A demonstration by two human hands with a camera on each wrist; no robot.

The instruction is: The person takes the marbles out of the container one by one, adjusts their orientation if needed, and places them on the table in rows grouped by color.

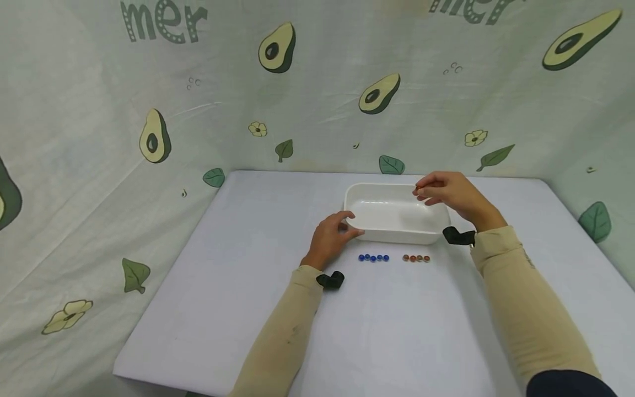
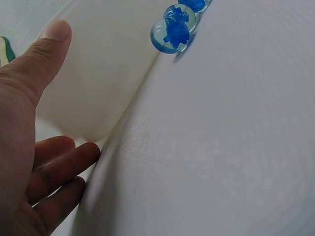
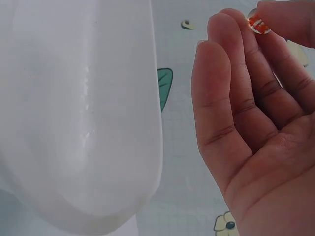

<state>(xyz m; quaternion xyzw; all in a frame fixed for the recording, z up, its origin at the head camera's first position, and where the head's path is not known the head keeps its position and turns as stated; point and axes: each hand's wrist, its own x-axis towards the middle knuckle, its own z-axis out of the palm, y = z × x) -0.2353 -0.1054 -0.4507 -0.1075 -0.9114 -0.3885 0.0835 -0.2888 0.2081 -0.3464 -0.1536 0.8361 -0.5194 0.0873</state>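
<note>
A white rectangular dish point(image 1: 392, 215) stands on the white table. My left hand point(image 1: 331, 236) rests against its near left corner, thumb and fingers point(image 2: 64, 164) touching the dish wall point(image 2: 106, 73). My right hand point(image 1: 446, 193) hovers over the dish's far right corner and pinches an orange marble point(image 3: 257, 23) between thumb and fingertip. In front of the dish lie a row of blue marbles point(image 1: 374, 257) and a row of orange marbles point(image 1: 416, 258). The blue marbles point(image 2: 173, 32) show close up in the left wrist view. The dish interior point(image 3: 74, 108) looks bare.
An avocado-print cloth point(image 1: 248, 99) hangs behind and to both sides of the table point(image 1: 248, 309). Black wrist straps point(image 1: 331, 280) sit on both beige sleeves. The table's front edge runs near the lower left.
</note>
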